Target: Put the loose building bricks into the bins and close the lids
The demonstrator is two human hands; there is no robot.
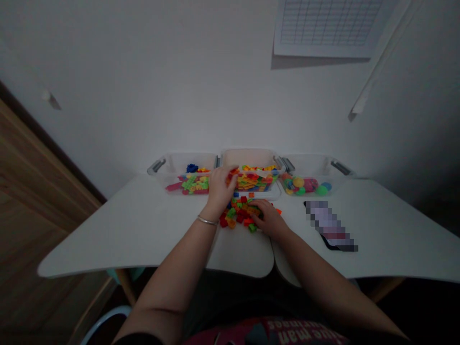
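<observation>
two hands at a pile of blocks (240, 214) just before the middle bin (251, 155)
left hand (220, 189) reaches over the bin's near-left corner, right hand (269, 218) rests on the pile's right edge; whether either grips a block cannot be told.

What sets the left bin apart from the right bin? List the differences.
Contents: the left bin holds angular building blocks, mostly green, pink and blue; the right bin holds rounded, ball-like pieces in yellow, pink, green and blue. Neighbours: the left hand is close beside the left bin, while no hand is near the right bin. Shared: both are clear plastic tubs with grey handles, standing in one row against the wall.
</observation>
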